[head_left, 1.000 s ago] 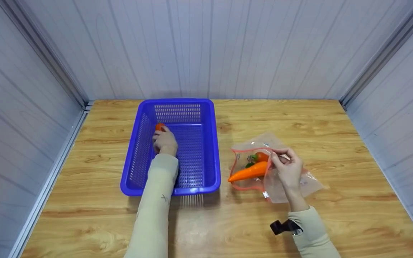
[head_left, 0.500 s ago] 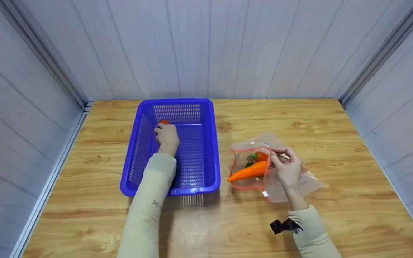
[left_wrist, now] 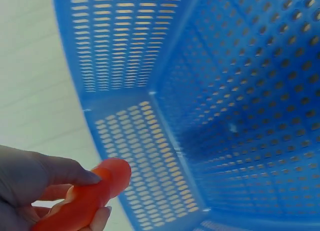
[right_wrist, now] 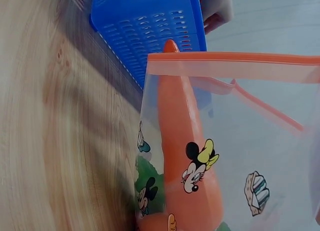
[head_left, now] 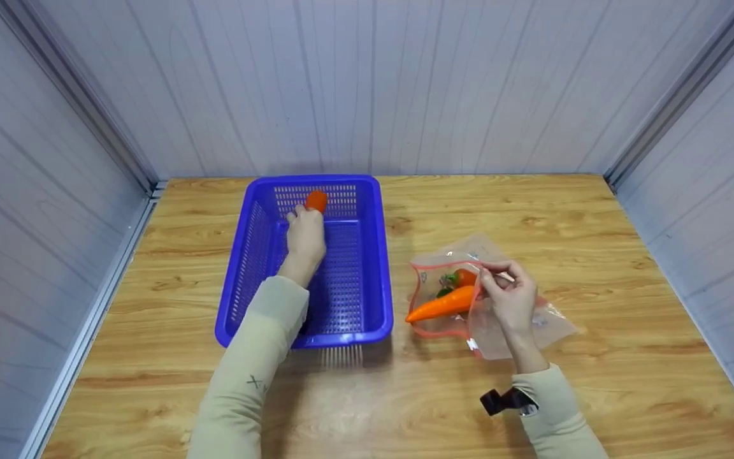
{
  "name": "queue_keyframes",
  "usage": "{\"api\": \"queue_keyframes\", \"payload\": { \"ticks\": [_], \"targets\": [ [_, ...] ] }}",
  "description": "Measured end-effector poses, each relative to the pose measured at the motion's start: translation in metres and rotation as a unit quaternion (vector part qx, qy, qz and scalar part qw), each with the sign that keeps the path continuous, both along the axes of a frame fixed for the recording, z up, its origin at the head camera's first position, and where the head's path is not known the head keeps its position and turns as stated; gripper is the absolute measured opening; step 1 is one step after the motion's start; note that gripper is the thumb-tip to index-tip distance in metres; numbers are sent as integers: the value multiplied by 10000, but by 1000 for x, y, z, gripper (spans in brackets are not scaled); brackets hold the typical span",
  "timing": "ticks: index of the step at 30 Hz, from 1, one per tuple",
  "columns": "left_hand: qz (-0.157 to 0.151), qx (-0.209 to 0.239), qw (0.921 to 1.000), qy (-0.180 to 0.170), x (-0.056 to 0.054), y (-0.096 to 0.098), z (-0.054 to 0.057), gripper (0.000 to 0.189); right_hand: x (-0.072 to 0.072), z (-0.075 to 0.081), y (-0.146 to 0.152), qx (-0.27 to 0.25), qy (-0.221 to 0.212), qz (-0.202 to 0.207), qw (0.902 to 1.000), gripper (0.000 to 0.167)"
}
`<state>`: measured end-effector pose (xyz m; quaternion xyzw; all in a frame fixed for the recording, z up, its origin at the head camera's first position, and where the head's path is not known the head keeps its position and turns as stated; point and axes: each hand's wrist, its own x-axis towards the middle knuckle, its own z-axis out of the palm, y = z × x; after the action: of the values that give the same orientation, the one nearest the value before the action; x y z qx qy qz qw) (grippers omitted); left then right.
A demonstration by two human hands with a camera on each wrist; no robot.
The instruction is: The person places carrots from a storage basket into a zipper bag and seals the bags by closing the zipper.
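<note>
My left hand is over the blue plastic basket and grips a long, blunt-ended orange-red thing. In the left wrist view, thumb and fingers wrap around this orange-red thing; its kind is unclear. My right hand pinches the rim of a clear zip bag, whose orange-edged mouth gapes toward the basket. Inside lie a carrot, its tip poking out at the mouth, a rounded orange vegetable with a green stem, and something dark green. Cartoon prints mark the bag in the right wrist view.
The wood-grain table carries the basket on the left and the bag on the right, with a strip of tabletop between. Pale panel walls rise behind and at both sides. A black strap device sits at the right wrist.
My left hand has moved up and rightward from the basket's floor, lifting the orange-red thing to the height of its far wall. The right hand and the bag have stayed put.
</note>
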<state>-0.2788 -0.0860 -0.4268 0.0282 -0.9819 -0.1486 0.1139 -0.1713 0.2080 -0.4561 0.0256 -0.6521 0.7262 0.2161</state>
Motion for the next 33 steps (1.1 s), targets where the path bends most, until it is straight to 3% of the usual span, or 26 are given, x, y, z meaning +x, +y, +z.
{"api": "queue_keyframes", "payload": {
  "ticks": [8,13,18,21,28,33],
  "targets": [
    [-517,-108,9968,601,17,15,28,24,-3,-5,1,-134,251,153,9995,8],
    [-906,-69,9934,701,31,23,47,31,-7,-12,4,-61,370,163,9992,10],
    [-1209,217,9888,853,44,30,61,40,-6,-8,2,-117,397,158,9990,10],
    [-1371,404,9842,1046,51,33,65,41,-5,-6,1,-153,444,169,9988,10],
    [-1653,612,9752,1340,70,37,66,40,-18,-30,12,-64,450,143,9989,12],
    [-1979,645,9642,1642,85,40,64,41,-16,-27,11,-94,485,193,9986,10]
  ]
}}
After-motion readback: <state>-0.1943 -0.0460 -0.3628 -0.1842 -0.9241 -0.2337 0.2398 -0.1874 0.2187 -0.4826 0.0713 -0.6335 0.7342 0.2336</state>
